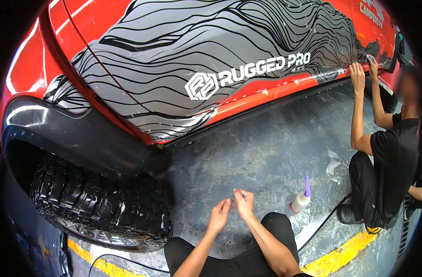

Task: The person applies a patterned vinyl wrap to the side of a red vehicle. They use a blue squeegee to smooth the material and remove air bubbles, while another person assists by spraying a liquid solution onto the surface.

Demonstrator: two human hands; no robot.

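Note:
My left hand (220, 215) is closed in a pinch; whatever may be between its fingertips is too small to make out. Just right of it and a little higher, my right hand (244, 203) is curled shut, with a bit of something small and blue showing at its fingers. Both hands are held close together but apart, in front of my knees and above the grey floor (248, 152). Beyond them stands a red vehicle (262, 94), its side covered by a grey graphic film (174, 69) with black wavy lines and white lettering.
A knobbly black tyre (95, 198) under a dark wheel-arch flare (72, 134) is at my left. Right of my knee stands a spray bottle (300, 202) with a purple top, near a black cable (324, 221). A co-worker (391, 157) crouches at right, hands on the vehicle's lower side.

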